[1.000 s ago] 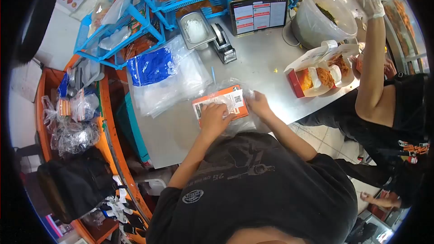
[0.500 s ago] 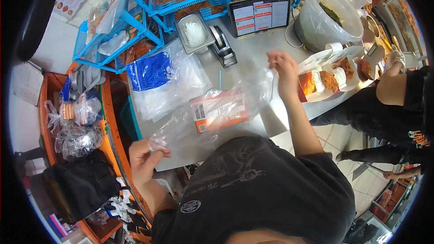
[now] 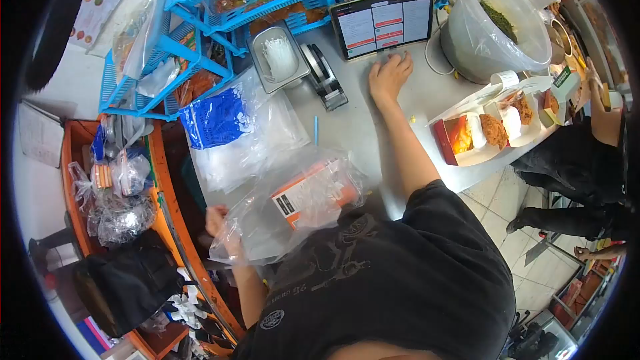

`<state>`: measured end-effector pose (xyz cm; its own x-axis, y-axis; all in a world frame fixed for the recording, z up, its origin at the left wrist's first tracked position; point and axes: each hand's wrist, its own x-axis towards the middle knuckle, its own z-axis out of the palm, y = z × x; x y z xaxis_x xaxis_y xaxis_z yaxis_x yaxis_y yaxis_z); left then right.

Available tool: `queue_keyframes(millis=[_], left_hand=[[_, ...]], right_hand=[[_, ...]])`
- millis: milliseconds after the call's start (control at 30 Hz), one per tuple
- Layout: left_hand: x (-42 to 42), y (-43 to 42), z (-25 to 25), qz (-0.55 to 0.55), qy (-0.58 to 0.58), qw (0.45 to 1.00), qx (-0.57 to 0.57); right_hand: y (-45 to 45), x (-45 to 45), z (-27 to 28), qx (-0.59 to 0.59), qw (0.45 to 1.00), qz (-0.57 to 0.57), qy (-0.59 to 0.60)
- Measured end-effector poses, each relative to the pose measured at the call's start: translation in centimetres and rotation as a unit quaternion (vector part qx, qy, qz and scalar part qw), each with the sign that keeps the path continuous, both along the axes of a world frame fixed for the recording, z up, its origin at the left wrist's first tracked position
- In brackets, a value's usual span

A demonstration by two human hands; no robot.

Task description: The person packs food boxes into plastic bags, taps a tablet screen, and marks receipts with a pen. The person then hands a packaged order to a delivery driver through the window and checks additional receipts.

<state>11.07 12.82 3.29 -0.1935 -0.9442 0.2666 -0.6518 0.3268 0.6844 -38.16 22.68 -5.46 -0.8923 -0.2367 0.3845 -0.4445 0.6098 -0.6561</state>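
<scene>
An orange and white packet (image 3: 313, 190) lies under a clear plastic bag (image 3: 257, 217) near the counter's front edge. My left hand (image 3: 223, 227) is at the bag's left end, its fingers curled on the plastic. Just below the tablet (image 3: 383, 23) is my right hand (image 3: 390, 79), fingers spread, holding nothing. A blue-printed stack of clear bags (image 3: 227, 120) lies behind the packet. The tape dispenser (image 3: 325, 77) stands beside a metal tray of white sticks (image 3: 279, 57).
Blue baskets (image 3: 253, 17) line the back. A large clear tub (image 3: 493, 23) stands at the back right, behind an open box of fried food (image 3: 460, 143). A co-worker (image 3: 593, 153) is at the right. An orange shelf (image 3: 160, 153) borders the counter's left side.
My right hand has left the bag and moved back to the tablet. The packet has tilted under the bag, which has shifted with my left hand. The co-worker's arm has come down.
</scene>
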Motion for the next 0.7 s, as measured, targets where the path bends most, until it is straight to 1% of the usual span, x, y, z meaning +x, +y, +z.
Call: queue_keyframes(millis=[33, 100, 133, 167, 233, 333, 433, 467, 533, 567, 667, 700], left_hand=[[2.0, -0.3, -4.5, -0.013, -0.044, 0.999, -0.014], [0.7, 1.6, -6.4, -0.004, -0.127, 0.991, -0.031], [-2.3, 3.0, -4.5, 0.02, -0.193, 0.981, 0.007], [-3.9, 3.6, -3.6, 0.044, -0.258, 0.964, 0.045], [-3.4, 3.5, -4.1, 0.018, -0.234, 0.97, 0.059], [-1.9, 2.9, -6.0, -0.014, -0.193, 0.98, 0.038], [-1.4, 2.2, -7.3, -0.024, -0.175, 0.984, -0.028], [-1.4, 2.1, -7.5, -0.023, -0.172, 0.983, -0.053], [0.2, 1.5, -9.4, -0.007, -0.145, 0.989, 0.006], [1.1, 1.3, -10.3, 0.001, -0.13, 0.991, 0.034], [-0.7, 1.8, -8.3, -0.026, -0.11, 0.993, 0.024], [-1.3, 2.0, -7.7, -0.031, -0.099, 0.995, 0.004]], right_hand=[[-0.1, 0.0, 0.3, -0.045, 0.999, 0.004, 0.01], [-1.0, -0.5, 1.1, -0.091, 0.995, 0.02, 0.042], [-1.4, -0.7, 1.4, -0.115, 0.991, 0.028, 0.06], [-1.6, -0.7, 1.6, -0.091, 0.992, 0.028, 0.078], [-1.5, -0.7, 1.6, -0.04, 0.992, 0.031, 0.116], [-1.3, -1.0, 0.9, -0.022, 0.991, 0.032, 0.129], [-1.3, -1.4, -0.5, -0.067, 0.994, -0.029, 0.076], [-1.3, -1.4, -0.9, -0.079, 0.994, -0.027, 0.075], [-1.5, -1.3, -0.5, -0.104, 0.991, -0.023, 0.075], [-1.6, -1.2, -0.2, -0.096, 0.992, -0.018, 0.077], [-1.6, -1.0, 0.4, -0.072, 0.994, -0.004, 0.083], [-1.6, -1.0, 0.3, -0.062, 0.994, 0.003, 0.087]])
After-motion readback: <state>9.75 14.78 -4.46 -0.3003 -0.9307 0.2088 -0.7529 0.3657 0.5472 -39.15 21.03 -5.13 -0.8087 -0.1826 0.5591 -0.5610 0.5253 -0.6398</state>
